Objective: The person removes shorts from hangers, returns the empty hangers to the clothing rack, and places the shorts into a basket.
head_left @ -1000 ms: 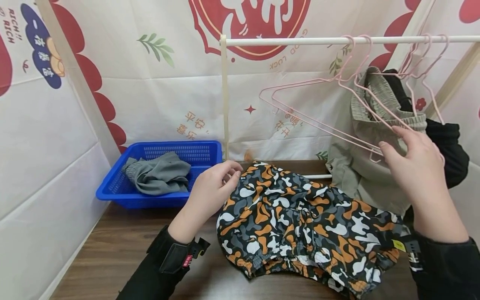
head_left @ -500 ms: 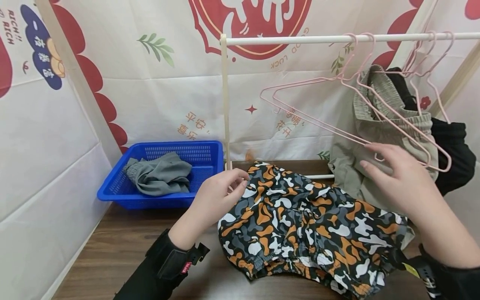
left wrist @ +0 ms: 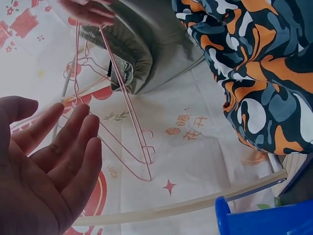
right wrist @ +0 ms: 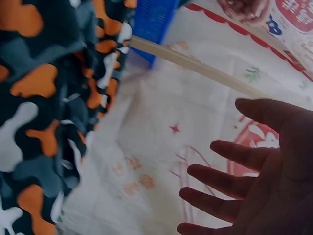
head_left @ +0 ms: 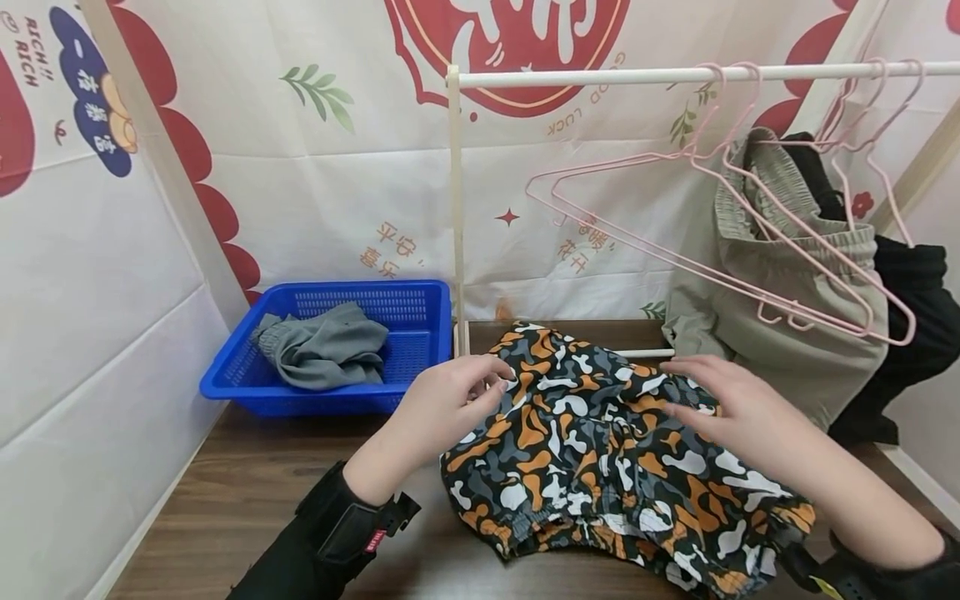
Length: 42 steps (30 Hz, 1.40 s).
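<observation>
Camouflage-print shorts point(head_left: 600, 467) in black, orange, grey and white lie spread on the wooden table, elastic waistband towards me. My left hand point(head_left: 453, 408) hovers by their upper left edge, fingers loosely bent and holding nothing; the left wrist view shows its palm with fingers relaxed. Over the upper right part of the shorts is my right hand point(head_left: 738, 412), fingers extended. In the right wrist view its fingers point(right wrist: 222, 181) are spread, with nothing held. Whether either hand touches the cloth I cannot tell.
A white rail point(head_left: 570, 78) bears several pink hangers point(head_left: 652, 250), two of them bare in front. Grey-green trousers point(head_left: 795, 308) and a black garment point(head_left: 918, 292) hang at the right. To the left stands a blue basket point(head_left: 420, 392) with a grey garment point(head_left: 330, 346) inside.
My right hand has come away from the hangers, moving left and down to above the shorts. The front hangers have swung slightly right. My left hand has shifted slightly right and down.
</observation>
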Each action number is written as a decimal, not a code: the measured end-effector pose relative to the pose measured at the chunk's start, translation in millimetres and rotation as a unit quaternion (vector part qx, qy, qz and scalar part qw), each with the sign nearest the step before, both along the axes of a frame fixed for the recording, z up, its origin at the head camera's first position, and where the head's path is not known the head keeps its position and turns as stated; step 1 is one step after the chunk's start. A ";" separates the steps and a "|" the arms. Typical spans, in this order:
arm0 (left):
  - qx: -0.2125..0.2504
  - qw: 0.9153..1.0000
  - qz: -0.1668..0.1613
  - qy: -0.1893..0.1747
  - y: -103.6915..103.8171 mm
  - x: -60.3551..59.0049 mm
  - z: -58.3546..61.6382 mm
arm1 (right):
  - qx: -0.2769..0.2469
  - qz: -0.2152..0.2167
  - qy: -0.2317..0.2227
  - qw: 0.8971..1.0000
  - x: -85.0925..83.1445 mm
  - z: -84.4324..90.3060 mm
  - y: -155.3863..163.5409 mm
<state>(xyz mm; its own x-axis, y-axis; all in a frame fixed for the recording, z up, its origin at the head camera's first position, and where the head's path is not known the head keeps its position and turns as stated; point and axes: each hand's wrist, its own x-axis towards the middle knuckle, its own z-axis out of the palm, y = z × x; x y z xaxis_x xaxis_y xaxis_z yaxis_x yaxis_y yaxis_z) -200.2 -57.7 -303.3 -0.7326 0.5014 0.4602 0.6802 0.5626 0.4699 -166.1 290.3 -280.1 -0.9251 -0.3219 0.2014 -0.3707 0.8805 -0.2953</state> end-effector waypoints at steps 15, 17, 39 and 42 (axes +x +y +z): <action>-0.060 0.997 0.008 -0.041 29.2 -11.2 -24.9 | 0.054 0.001 -0.051 0.997 -6.1 -32.7 -15.1; -0.072 0.997 0.007 -0.041 37.6 -11.9 -26.9 | 0.050 -0.002 -0.053 0.997 -6.7 -34.1 -14.9; -0.233 0.970 0.039 -0.055 111.5 -27.8 -53.2 | -0.002 -0.074 -0.091 0.993 -10.7 -44.6 5.0; -0.253 0.965 0.038 -0.052 120.2 -30.9 -60.3 | -0.004 -0.073 -0.088 0.993 -10.5 -42.7 6.5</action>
